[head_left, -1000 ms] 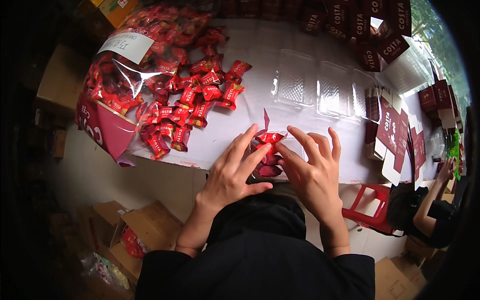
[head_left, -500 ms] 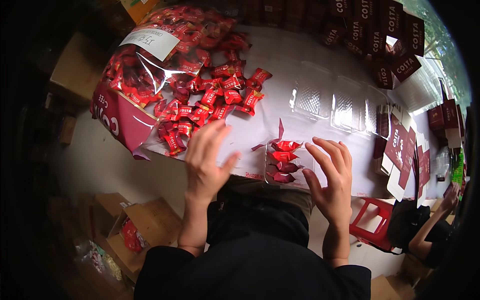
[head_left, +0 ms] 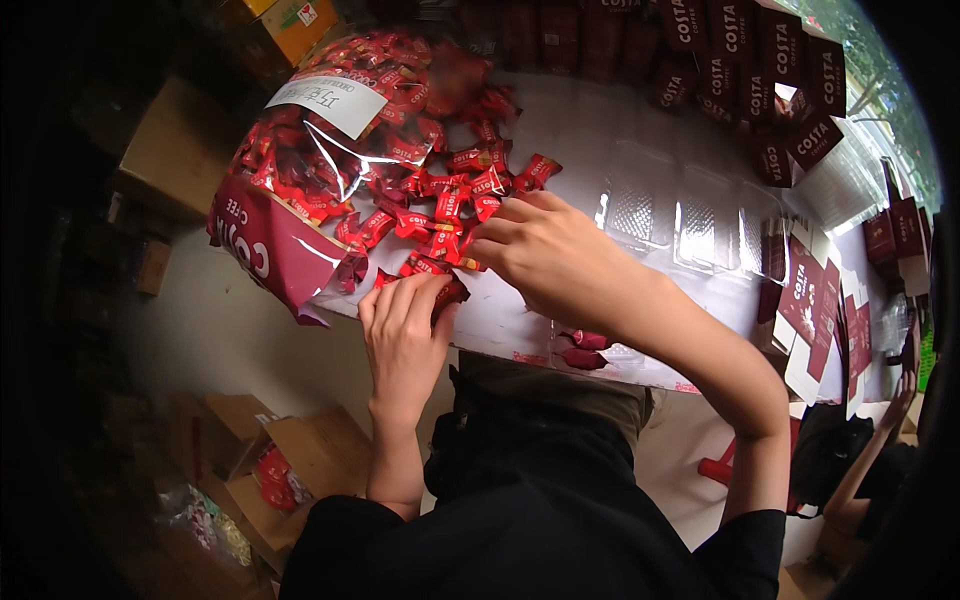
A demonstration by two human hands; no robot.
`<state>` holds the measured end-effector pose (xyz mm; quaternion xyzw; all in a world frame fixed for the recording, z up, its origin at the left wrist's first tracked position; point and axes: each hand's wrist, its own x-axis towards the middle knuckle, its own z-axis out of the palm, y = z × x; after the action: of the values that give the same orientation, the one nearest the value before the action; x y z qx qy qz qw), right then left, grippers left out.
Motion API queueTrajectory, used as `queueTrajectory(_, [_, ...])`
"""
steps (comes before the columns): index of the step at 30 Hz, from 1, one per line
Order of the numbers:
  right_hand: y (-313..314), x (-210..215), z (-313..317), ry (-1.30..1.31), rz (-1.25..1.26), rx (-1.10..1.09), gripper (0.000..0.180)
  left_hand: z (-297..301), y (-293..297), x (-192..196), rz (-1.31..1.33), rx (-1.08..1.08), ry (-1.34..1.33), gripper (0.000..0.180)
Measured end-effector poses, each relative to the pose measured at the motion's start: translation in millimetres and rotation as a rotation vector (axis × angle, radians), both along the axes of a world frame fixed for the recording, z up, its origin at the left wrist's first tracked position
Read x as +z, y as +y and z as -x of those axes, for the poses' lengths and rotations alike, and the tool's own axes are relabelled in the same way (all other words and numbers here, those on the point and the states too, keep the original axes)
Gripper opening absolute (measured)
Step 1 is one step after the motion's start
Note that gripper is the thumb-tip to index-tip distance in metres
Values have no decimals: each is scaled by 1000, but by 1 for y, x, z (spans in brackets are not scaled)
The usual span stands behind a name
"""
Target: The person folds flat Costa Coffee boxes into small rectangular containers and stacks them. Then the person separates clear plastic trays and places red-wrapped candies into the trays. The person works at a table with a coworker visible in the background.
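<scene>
A loose pile of red wrapped candies point(head_left: 447, 205) lies on the white-covered table, spilling from a big clear-and-maroon plastic bag point(head_left: 275, 240). At the pile's near edge, my left hand point(head_left: 403, 325) is closed, with a dark red wrapped candy point(head_left: 453, 292) between thumb and fingers. Reaching across to the left, my right hand point(head_left: 540, 245) has its fingers curled down at the pile's right side; its fingertips are mostly hidden. Beneath my right forearm, a small clear plastic tray is partly covered, and dark red wrapped candies point(head_left: 585, 357) show in it near the table edge.
Several clear plastic trays point(head_left: 690, 215) lie at the middle right. Maroon boxes point(head_left: 755, 60) are stacked at the far right, and flattened maroon cartons point(head_left: 808, 290) stand nearer. An open cardboard box point(head_left: 300, 455) sits lower left. At right are a red stool point(head_left: 722, 468) and another person's arm point(head_left: 870, 465).
My left hand has gone from hovering open onto the candies at the pile's near edge. My right hand has left the tray's side and swung left over to the pile. The view has shifted slightly.
</scene>
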<state>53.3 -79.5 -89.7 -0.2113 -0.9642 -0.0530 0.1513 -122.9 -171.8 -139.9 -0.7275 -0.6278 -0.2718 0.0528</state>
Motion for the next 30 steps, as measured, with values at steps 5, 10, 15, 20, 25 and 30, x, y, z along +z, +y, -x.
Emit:
queueTrajectory(5, [27, -34, 30, -72, -60, 81, 13, 6, -4, 9, -75, 18, -273, 25])
queueTrajectory(10, [31, -24, 23, -186, 76, 59, 18, 11, -6, 4, -46, 18, -351, 24])
queueTrajectory(15, [41, -18, 25, 0, 100, 87, 17, 13, -13, 2, 112, -148, -286, 22])
queueTrajectory(20, [48, -27, 44, -137, -33, 187, 28, 20, -14, 7, 106, -296, -277, 30])
queueTrajectory(25, [45, -26, 49, -90, 10, 115, 23, 28, 3, 11, 52, -243, -306, 33])
queueTrajectory(30, [50, -24, 41, -70, 107, -1, 19, 25, 22, 0, 65, -316, -116, 30])
